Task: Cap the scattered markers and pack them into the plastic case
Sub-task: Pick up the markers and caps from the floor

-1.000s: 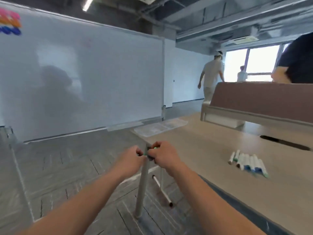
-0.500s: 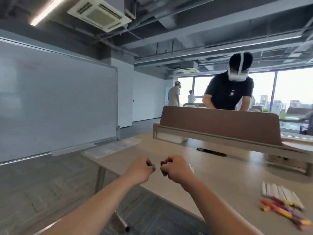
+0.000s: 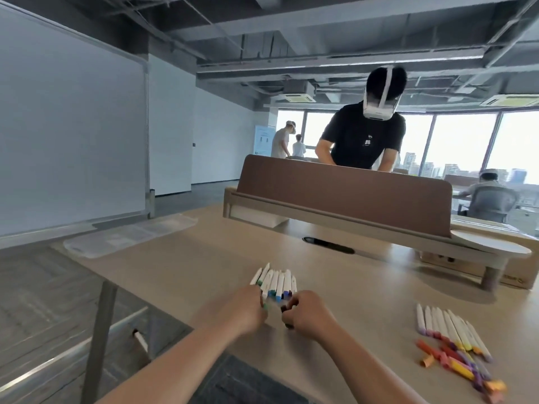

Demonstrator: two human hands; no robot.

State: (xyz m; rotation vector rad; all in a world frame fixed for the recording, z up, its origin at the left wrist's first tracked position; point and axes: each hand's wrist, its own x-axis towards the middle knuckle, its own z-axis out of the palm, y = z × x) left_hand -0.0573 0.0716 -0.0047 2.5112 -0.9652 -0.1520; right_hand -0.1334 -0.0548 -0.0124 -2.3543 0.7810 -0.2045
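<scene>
The left hand (image 3: 248, 313) pinched a green cap (image 3: 264, 306). The right hand (image 3: 309, 319) gripped a dark marker (image 3: 285, 309). Both were just in front of a row of markers (image 3: 275, 281) on the counter (image 3: 204, 272).

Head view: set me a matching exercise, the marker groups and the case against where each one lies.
1. blue and green marker row
2. pink and orange marker pile
3. plastic case
4. stray marker

A. floor under the table
B. table's far left corner
C. table's right side
D. table's middle

Pairs: 1-D, 2-C, 3-B, 4-A.
</scene>
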